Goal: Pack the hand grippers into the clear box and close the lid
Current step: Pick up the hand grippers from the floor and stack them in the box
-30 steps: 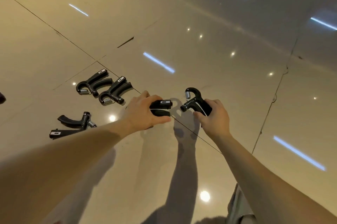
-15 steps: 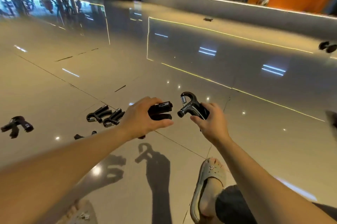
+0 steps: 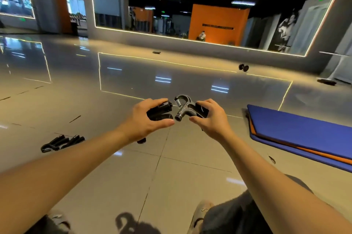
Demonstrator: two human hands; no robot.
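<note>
The left hand (image 3: 144,121) grips a black hand gripper (image 3: 160,112), with the fingers curled over its top and the thumb stretched underneath. The handle ends poke out to the right. The right hand (image 3: 214,119) grips a second hand gripper (image 3: 183,109), fingers wrapped over the handles and thumb pointing left below them. Its coil spring and curved loop stick out to the left and upward. Both are held up off the floor (image 3: 171,172) in front of the body. Their free ends face each other in the middle, very near but apparently not touching. Each one's long axis runs roughly left to right, from the palm towards the other hand.

Two more hand grippers (image 3: 61,142) lie side by side on the floor, near and to the left. They are well apart from both hands, and the left arm is closer to them. A blue mat (image 3: 297,130) lies on the right, and a dumbbell (image 3: 243,67) sits far off by the mirrored wall (image 3: 312,62).

The clear box is nowhere in view, so which way it lies from the hands cannot be told. My judgement is that packing has barely begun. The two held pieces need carrying to the box, probably out of frame, and the floor pair is not yet collected. With both hands full, setting the pieces in may need one hand at a time.
</note>
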